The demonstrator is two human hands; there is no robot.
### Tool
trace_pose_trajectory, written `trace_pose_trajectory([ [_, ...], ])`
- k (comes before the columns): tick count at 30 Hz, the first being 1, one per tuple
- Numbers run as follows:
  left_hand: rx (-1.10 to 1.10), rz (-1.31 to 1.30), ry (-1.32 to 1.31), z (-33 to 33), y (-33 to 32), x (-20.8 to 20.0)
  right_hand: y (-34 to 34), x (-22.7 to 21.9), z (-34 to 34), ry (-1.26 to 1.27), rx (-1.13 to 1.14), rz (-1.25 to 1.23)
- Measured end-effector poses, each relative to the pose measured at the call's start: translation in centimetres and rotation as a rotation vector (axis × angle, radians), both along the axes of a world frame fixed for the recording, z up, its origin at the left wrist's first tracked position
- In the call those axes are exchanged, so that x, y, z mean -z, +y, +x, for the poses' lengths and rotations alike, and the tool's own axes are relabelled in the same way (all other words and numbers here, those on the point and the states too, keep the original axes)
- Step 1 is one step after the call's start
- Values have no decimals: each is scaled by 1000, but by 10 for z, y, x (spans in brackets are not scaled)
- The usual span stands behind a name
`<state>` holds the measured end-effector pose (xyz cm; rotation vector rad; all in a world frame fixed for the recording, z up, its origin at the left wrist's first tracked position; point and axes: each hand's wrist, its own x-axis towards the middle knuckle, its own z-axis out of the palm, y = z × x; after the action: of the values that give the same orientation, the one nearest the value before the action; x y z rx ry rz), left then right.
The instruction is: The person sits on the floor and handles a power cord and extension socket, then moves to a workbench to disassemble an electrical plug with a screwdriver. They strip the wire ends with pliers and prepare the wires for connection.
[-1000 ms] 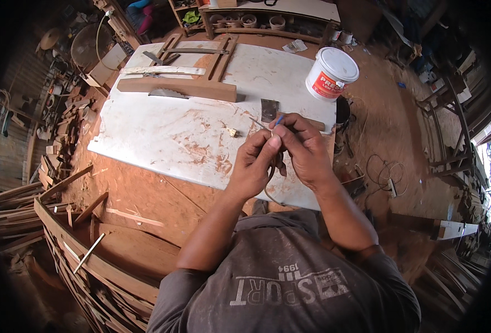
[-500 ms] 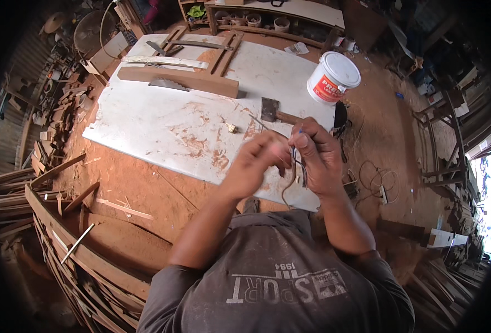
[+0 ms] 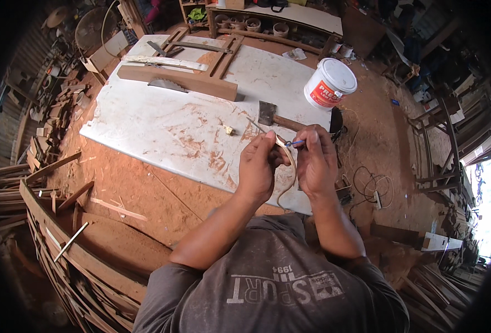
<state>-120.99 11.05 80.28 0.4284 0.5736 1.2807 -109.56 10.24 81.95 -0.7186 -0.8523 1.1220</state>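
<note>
Both hands are close together over the near right edge of the white tabletop (image 3: 145, 127). Between the fingertips of my right hand (image 3: 319, 164) is a thin blue strand (image 3: 297, 142) with a small dark loop at its end. My left hand (image 3: 256, 169) is closed in a pinch beside that loop; what its fingers grip is too small to make out. A thin brown curved cord or strip (image 3: 294, 176) passes between the hands and bends down toward my lap. Just beyond them lies a tool with a flat squarish metal head (image 3: 267, 113) and a wooden handle.
A white lidded bucket (image 3: 326, 91) stands at the tabletop's right. Farther back lie a wooden beam (image 3: 184, 81), a toothed blade (image 3: 166, 85) and a wooden frame (image 3: 223, 60). A small yellowish lump (image 3: 229, 130) rests mid-table. Stacked wood strips (image 3: 62, 250) fill the lower left.
My left hand, blurred before, is now steadier and has turned, its thumb upward. The blue strand now shows lengthwise between the hands. My right hand has shifted slightly.
</note>
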Motion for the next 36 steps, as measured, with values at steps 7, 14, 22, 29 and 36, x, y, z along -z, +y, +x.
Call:
trace_pose_trajectory([
  [7,-182,425,665,-9,-7,10,-14,-24,33,-287,-207,-611],
  [14,-170,535,737,-8,-10,2,-33,-32,33,-399,-383,-489],
  [22,323,267,331,-15,-2,1,-28,-6,51,-329,-474,-554],
  [29,658,295,632,-43,21,-10,-17,-5,35,-615,-476,-351],
  [36,645,123,370,-58,17,0,-8,-12,32,-746,-630,-423],
])
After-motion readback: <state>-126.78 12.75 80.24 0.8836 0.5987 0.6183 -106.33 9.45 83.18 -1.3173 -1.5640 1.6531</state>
